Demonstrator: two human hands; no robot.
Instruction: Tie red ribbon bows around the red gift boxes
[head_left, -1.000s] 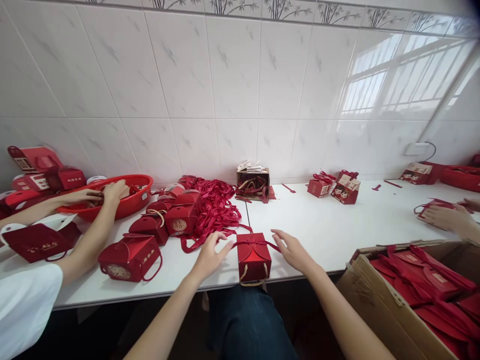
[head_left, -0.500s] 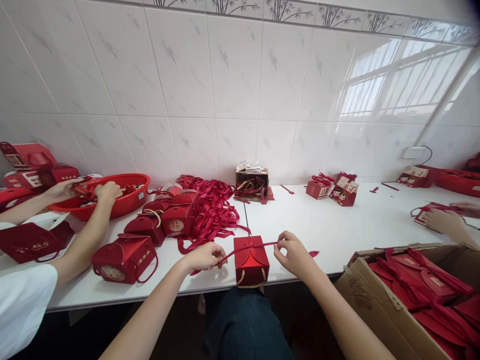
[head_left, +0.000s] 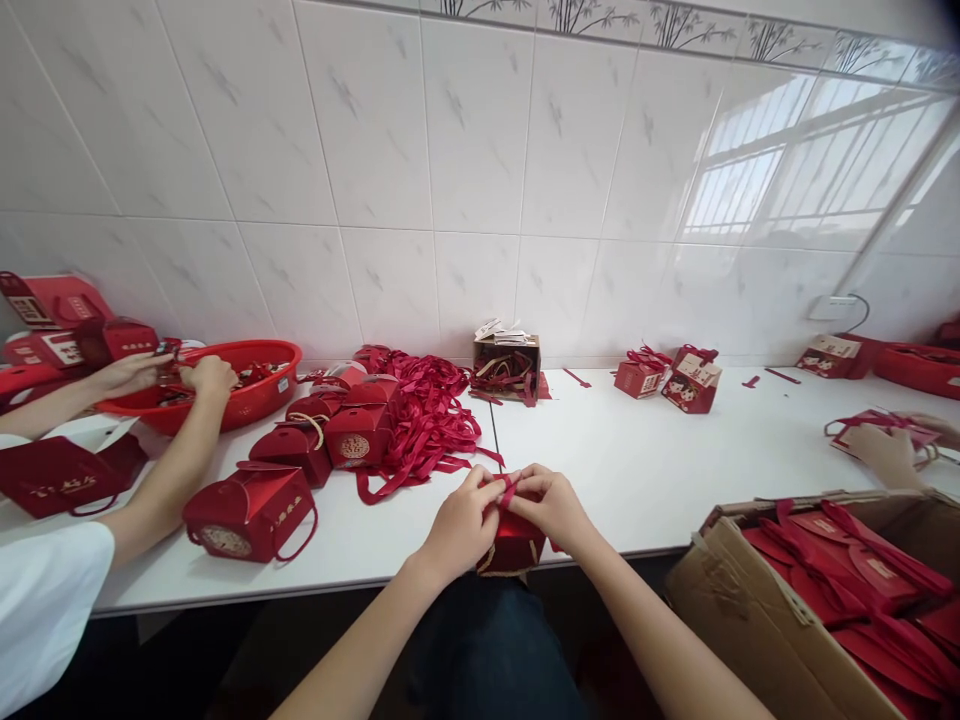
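White tabletop (head_left: 637, 470) bore your small red paper box (head_left: 517, 548); left hand (head_left: 459, 522) and right hand (head_left: 553, 506) pinched its red ribbon (head_left: 511, 489), so you needed even tension

No word or number is being shown clearly enough to be read. Gold characters are being displayed on the side of a red box (head_left: 251, 508) and on a dark red bag (head_left: 64, 482), but they are being seen too small to be made out. A round gold emblem is being shown on a second red box (head_left: 358, 440). A white printed label is being carried by a flat box (head_left: 46, 348) at the far left, also illegible.
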